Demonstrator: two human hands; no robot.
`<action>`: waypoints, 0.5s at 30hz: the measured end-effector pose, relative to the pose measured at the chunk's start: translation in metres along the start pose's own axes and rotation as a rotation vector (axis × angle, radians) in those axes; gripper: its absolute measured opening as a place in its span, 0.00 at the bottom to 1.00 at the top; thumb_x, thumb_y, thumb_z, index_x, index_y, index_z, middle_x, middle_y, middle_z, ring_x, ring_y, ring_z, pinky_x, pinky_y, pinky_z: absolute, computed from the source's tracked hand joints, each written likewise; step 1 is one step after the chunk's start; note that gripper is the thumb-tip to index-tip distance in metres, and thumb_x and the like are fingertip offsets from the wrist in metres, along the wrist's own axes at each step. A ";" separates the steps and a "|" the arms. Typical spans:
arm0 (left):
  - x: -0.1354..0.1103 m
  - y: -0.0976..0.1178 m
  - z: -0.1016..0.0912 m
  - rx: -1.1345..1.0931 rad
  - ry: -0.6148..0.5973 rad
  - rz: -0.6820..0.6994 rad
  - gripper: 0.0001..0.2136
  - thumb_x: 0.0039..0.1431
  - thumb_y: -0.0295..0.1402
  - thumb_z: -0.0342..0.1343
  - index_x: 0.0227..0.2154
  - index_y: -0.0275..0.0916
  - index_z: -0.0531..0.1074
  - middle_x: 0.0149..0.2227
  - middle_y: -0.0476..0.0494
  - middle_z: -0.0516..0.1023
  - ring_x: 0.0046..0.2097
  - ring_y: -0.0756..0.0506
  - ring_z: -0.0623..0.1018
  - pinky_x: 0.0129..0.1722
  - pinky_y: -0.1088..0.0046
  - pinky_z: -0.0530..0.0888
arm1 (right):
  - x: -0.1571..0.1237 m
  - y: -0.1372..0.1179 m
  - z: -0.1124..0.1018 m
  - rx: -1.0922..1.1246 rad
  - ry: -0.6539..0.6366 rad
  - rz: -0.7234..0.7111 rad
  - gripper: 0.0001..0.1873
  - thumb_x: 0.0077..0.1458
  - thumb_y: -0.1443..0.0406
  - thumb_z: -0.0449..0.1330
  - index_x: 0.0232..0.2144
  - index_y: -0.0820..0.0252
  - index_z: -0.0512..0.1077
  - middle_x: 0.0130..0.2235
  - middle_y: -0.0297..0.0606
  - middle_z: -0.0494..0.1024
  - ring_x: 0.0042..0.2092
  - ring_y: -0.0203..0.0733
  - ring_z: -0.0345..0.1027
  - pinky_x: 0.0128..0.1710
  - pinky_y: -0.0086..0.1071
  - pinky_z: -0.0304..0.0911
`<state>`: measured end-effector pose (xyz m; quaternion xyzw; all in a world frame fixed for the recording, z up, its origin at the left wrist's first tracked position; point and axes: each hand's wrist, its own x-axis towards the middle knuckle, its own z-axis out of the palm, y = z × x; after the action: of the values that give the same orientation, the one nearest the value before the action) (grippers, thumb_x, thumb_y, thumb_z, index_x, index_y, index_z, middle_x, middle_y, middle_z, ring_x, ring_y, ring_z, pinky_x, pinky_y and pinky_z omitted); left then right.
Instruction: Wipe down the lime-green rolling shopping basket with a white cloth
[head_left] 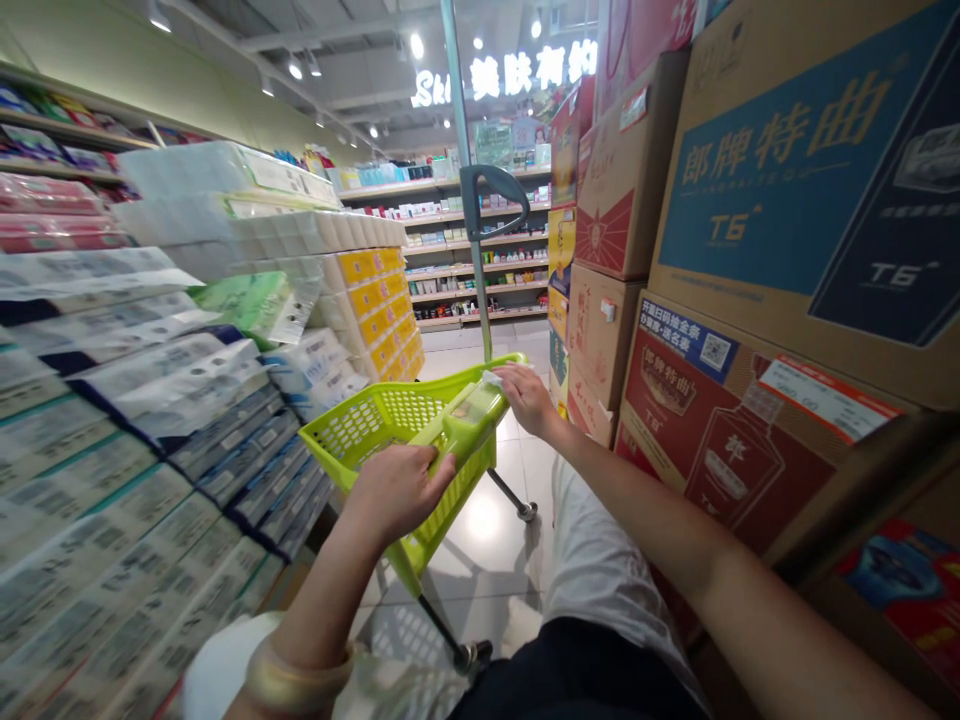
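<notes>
If grip is loosened, the green piece [472,415] clasped by left hand [401,490] and right hand [526,398] at the shopping cart [448,515] may be dropped.

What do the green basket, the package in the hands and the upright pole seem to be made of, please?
The basket looks like smooth moulded plastic, pierced with regular holes. The package seems wrapped in glossy plastic film, judging by its highlights and crinkled end; its contents are unclear. The pole is probably metal, given its smooth, silvery sheen.
</notes>
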<state>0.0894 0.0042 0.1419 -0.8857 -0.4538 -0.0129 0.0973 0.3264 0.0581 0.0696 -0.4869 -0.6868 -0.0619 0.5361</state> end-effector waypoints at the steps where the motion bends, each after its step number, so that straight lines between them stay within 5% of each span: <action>1: 0.000 0.001 0.000 0.003 0.001 -0.001 0.24 0.64 0.45 0.34 0.28 0.39 0.72 0.32 0.39 0.79 0.36 0.43 0.78 0.31 0.72 0.63 | 0.004 0.004 0.002 -0.007 0.030 0.071 0.20 0.65 0.61 0.44 0.43 0.57 0.76 0.47 0.40 0.78 0.55 0.46 0.64 0.60 0.46 0.54; 4: 0.001 0.001 0.000 0.011 0.007 -0.005 0.24 0.64 0.45 0.35 0.27 0.39 0.72 0.32 0.39 0.80 0.36 0.43 0.78 0.30 0.73 0.63 | 0.000 -0.011 0.010 -0.010 0.037 0.099 0.19 0.65 0.61 0.46 0.41 0.56 0.77 0.47 0.38 0.78 0.57 0.46 0.62 0.61 0.47 0.52; 9: -0.001 -0.002 -0.001 0.009 -0.001 -0.007 0.24 0.64 0.45 0.35 0.27 0.39 0.73 0.30 0.38 0.80 0.35 0.43 0.78 0.29 0.73 0.63 | -0.023 -0.059 0.011 0.004 -0.132 -0.213 0.15 0.64 0.65 0.50 0.47 0.51 0.74 0.51 0.32 0.76 0.64 0.42 0.52 0.64 0.42 0.45; 12: -0.002 -0.003 -0.003 0.005 0.002 -0.002 0.23 0.64 0.44 0.36 0.27 0.39 0.74 0.30 0.39 0.80 0.34 0.43 0.78 0.29 0.73 0.63 | -0.017 -0.049 0.000 -0.003 -0.255 -0.335 0.16 0.63 0.64 0.51 0.50 0.52 0.72 0.54 0.34 0.73 0.63 0.41 0.55 0.63 0.40 0.47; 15: -0.002 -0.001 -0.005 0.013 0.012 0.009 0.23 0.64 0.43 0.36 0.26 0.39 0.73 0.29 0.39 0.80 0.34 0.44 0.78 0.29 0.73 0.63 | 0.001 -0.019 -0.006 -0.025 -0.193 -0.197 0.17 0.65 0.63 0.47 0.48 0.56 0.73 0.51 0.38 0.76 0.58 0.41 0.62 0.61 0.40 0.52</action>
<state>0.0879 0.0027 0.1469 -0.8870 -0.4492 -0.0148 0.1057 0.3163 0.0454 0.0815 -0.4274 -0.7788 -0.0755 0.4529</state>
